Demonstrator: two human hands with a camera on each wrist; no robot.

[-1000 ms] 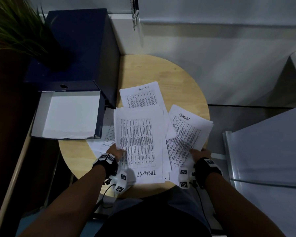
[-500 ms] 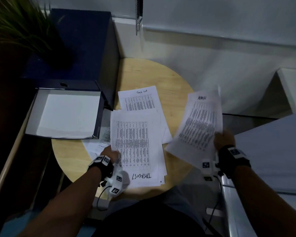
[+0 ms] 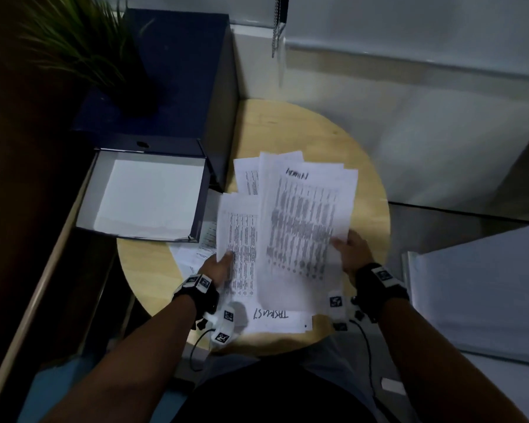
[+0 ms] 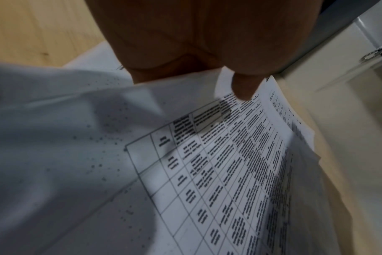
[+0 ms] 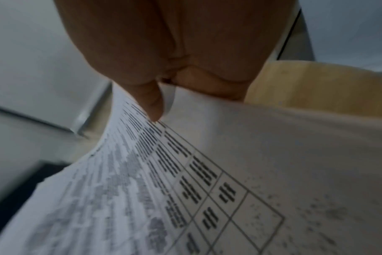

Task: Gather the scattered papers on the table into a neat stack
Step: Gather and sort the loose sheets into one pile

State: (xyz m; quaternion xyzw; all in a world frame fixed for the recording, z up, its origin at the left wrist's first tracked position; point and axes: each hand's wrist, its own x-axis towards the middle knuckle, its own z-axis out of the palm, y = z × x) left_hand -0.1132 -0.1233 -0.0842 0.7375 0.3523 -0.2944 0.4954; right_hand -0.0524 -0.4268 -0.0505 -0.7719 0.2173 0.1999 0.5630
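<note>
My right hand (image 3: 342,244) pinches a bundle of printed sheets headed ADMIN (image 3: 303,227) by its right edge, thumb (image 5: 153,107) on top. The bundle hangs tilted over the TASKLIST pile (image 3: 275,319) on the round wooden table (image 3: 287,129). At that pile's left edge, my left hand (image 3: 225,259) grips it, with the thumb (image 4: 243,89) on the printed grid (image 4: 229,172). One more sheet (image 3: 246,175) peeks out at the back. Loose sheets (image 3: 193,254) lie at the left, partly under the box.
An open dark-blue file box (image 3: 147,196) with a white sheet inside overhangs the table's left side. A tall blue box (image 3: 177,71) and a plant (image 3: 74,41) stand behind it. A white surface (image 3: 486,300) lies at the right.
My right hand lifted the ADMIN bundle off the table's right side, swung it out, then brought it left over the TASKLIST pile. The left hand stayed at the pile's left edge.
</note>
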